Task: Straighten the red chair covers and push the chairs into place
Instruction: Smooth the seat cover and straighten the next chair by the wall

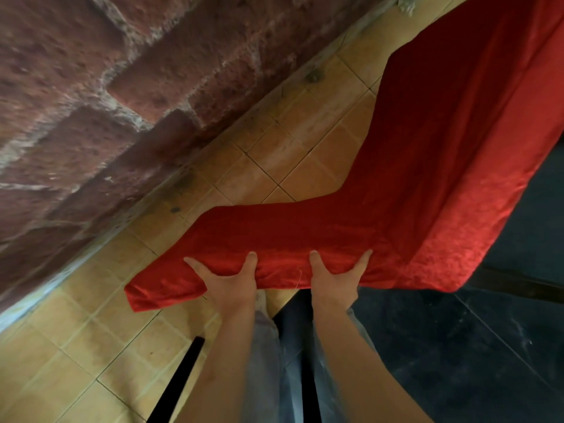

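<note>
Low in the frame, centre, both hands grip the top edge of a chair back wrapped in a red chair cover (412,184). Left hand (229,282) holds the edge w/ thumb and a finger spread up over the fabric, rest of the fingers hidden under/behind the cloth. Right hand (334,280) sits just beside it, same grip: thumb and one finger splayed over the top, others out of sight behind. Hands are near each other, not touching. Cloth bunches a bit under both palms.

Cover runs from the hands up and to the right across the frame, bending at the seat; chair looks tilted, view is strongly skewed so can't tell how far. Left end of the cover hangs loose past the left hand as a floppy corner. Right side of the cover catches light, brighter red w/ a crinkled texture.

Under it: tan tiled floor (91,355) w/ pale grout lines. Rough red brick wall (106,87) fills the upper left, meeting the tiles along a diagonal. Dark floor area (457,361) at lower right. Person's legs in pale jeans (265,361) show between the forearms.
</note>
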{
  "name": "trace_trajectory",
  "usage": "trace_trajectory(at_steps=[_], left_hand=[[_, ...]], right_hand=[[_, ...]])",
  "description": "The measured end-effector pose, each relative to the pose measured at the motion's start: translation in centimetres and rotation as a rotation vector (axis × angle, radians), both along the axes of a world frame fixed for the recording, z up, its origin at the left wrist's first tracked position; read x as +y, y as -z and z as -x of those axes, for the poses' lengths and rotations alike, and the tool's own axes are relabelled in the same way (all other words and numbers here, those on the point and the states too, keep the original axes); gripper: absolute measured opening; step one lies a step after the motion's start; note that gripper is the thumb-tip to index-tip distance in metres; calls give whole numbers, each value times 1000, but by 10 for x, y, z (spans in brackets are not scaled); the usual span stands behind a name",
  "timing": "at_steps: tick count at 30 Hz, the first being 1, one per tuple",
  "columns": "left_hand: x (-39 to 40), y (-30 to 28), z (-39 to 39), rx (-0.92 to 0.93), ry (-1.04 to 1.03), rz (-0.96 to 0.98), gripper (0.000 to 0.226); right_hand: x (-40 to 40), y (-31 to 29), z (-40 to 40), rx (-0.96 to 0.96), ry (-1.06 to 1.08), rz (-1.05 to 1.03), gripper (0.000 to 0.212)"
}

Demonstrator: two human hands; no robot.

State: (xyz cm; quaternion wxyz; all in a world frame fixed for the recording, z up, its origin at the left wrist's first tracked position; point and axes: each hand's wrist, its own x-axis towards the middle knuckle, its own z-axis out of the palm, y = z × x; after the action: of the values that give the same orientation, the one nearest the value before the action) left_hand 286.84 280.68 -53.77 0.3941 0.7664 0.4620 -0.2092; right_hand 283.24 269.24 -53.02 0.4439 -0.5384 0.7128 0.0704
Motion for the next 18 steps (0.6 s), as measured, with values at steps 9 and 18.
trace_trajectory(at_steps=[9, 18], left_hand=[[35, -2, 3, 93, 10, -117, 123], [46, 1, 19, 102, 12, -113, 122]], right_hand=[[34, -3, 3, 106, 19, -93, 111], [44, -3, 18, 101, -44, -63, 113]])
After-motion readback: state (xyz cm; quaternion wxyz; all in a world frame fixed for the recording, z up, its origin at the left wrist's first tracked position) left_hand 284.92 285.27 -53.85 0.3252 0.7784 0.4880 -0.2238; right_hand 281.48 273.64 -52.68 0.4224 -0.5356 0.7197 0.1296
